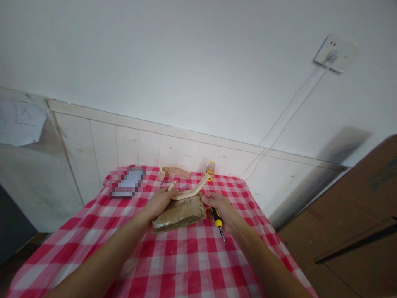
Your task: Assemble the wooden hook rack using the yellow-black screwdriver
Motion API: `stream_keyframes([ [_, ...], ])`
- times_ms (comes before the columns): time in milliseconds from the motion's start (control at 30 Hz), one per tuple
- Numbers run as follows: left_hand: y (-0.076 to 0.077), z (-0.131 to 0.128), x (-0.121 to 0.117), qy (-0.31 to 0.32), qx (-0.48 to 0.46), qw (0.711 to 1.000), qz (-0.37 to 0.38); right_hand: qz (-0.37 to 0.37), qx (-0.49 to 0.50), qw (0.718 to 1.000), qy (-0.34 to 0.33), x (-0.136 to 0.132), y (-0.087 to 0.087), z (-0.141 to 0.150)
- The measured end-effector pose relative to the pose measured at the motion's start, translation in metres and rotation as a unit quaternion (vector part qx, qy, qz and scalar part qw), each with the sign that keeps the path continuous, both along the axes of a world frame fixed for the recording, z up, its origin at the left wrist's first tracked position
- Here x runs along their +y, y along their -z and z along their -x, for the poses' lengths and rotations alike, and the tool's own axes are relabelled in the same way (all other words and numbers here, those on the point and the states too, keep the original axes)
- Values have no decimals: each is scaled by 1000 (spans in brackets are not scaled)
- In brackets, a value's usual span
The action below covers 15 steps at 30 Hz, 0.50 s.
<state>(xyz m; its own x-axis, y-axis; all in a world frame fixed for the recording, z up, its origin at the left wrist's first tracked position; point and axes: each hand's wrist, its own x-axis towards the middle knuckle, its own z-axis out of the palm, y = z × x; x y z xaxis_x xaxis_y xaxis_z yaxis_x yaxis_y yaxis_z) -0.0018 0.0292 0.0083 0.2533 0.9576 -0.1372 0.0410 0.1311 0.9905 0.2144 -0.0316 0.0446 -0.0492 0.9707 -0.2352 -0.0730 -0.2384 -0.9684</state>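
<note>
Leaving loads of bare checked cloth (186,265) up front, the right hand (223,210) grips a screwdriver (218,222), tip pointing back, right next to a brown packet (180,213). Left hand (161,200) pinches a bent wooden piece (192,193) over it, forearm (111,252) slanting in. Further back, a container (210,169) and another wooden piece (176,171) sit near the cloth's far edge, by the wall (155,140).

A table (176,269) draped in red-and-white check stands by a white wall (186,74) with pale panelling (127,145) below, cords (305,100) hanging from a socket (336,51) upper right, brown cardboard (344,223) at right, paper (23,124) at left.
</note>
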Motion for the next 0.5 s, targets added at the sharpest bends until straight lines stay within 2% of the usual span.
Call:
stream_keyframes([
  [167, -1, 1, 1, 16, 0, 999, 29, -2, 8, 1000, 1, -2, -1, -1],
  [500, -3, 0, 1, 13, 5, 1000, 19, 0, 15, 1000, 0, -2, 2, -2],
])
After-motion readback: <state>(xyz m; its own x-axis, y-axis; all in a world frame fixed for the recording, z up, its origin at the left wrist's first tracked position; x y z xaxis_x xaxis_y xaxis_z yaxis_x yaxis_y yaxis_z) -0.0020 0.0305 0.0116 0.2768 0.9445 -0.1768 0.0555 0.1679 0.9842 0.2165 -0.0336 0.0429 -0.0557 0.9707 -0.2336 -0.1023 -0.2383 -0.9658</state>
